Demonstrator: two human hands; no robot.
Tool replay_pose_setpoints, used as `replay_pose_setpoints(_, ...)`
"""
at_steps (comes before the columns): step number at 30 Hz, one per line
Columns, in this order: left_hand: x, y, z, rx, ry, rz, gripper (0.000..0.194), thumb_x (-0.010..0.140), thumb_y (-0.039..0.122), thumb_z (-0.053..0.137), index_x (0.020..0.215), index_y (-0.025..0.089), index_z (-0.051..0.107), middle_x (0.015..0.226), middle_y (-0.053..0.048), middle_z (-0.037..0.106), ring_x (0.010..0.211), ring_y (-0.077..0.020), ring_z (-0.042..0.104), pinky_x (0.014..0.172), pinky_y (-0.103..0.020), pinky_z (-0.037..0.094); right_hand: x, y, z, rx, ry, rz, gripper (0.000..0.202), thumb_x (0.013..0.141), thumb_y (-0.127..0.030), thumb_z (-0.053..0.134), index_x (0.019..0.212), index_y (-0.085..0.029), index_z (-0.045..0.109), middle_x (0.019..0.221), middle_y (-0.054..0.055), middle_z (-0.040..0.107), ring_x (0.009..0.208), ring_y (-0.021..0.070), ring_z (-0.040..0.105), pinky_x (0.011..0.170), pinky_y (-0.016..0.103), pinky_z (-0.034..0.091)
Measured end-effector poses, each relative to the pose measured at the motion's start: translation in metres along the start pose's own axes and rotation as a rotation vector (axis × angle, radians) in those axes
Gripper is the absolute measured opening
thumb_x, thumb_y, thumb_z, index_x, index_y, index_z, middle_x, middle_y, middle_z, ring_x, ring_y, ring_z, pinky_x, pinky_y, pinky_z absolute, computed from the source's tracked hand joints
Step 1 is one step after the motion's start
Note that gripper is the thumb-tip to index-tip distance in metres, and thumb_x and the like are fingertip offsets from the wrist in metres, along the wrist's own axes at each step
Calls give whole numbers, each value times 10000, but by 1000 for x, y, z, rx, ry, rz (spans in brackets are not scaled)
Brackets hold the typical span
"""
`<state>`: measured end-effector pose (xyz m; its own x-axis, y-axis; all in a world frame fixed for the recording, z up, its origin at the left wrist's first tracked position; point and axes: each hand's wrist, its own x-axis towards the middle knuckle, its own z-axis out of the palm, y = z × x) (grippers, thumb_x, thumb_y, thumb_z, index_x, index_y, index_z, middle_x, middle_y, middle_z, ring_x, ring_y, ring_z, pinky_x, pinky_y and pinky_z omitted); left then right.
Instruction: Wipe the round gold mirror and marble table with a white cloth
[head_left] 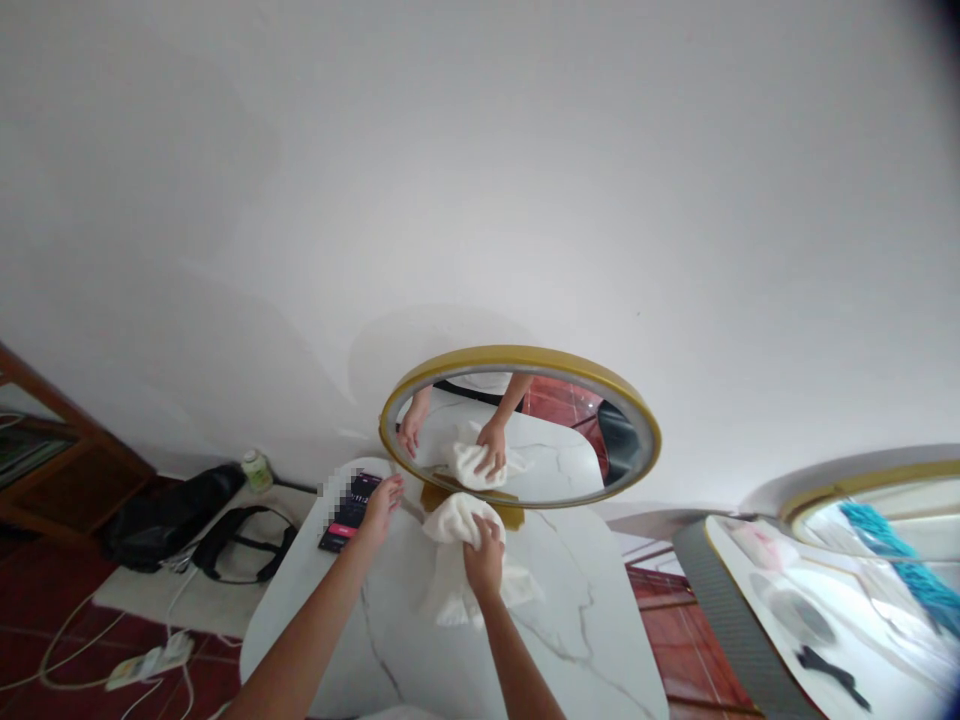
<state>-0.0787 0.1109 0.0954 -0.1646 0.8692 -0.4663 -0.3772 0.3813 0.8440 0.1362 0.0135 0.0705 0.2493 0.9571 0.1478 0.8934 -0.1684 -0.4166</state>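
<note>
My right hand (484, 558) is closed on a crumpled white cloth (454, 520), pressing it to the marble-patterned white tabletop (577, 610) just in front of a round mirror. Part of the cloth spreads loosely under my wrist. My left hand (384, 505) rests at the right side of a dark phone (346, 528) with a pink bar on its screen; its fingers are stretched out and it holds nothing. The mirror (517, 357) has a gold rim and stands on a gold base (513, 517). Both hands and the cloth are reflected in it.
A second white-topped table (799, 620) at right carries a gold-rimmed mirror (799, 510) and a black object (832, 677). At left lie a black bag (176, 515), a black headband-like device (244, 545), a bottle (257, 470) and a power strip (150, 662) with cables.
</note>
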Motion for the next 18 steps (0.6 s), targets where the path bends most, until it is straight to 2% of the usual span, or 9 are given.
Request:
replay_pose_setpoints(4,5,-16,12,7,-58,-79,216,681,265,579,888,217,623,1039,-72,670,1043,-247,611,907,-399,411,10,14,7,196,106,154,495,823,-261,343,1268,-130,515,1104,162,621,1056,283,591,836,401,486)
replay_pose_setpoints(8,13,-21,21,9,-85,-114,286,684,238,558,965,221,609,1128,-59,650,1129,-248,565,892,-367,414,24,10,16,425,157,239,504,824,-319,308,1208,-77,526,1115,180,627,1047,277,598,826,376,485)
replay_pose_setpoints(13,14,-22,23,2,-74,-128,278,705,234,560,979,227,609,1170,-50,628,1177,-243,524,880,-348,416,38,-21,35,685,136,315,514,813,-407,339,1165,-97,548,1063,165,655,998,292,618,779,379,494)
replay_pose_setpoints(18,12,-22,23,-46,-80,-130,213,729,255,571,928,206,627,1058,-46,665,1044,-215,593,833,-300,437,43,-61,57,944,114,368,481,733,-467,519,1068,-136,613,996,123,680,984,284,617,801,360,481)
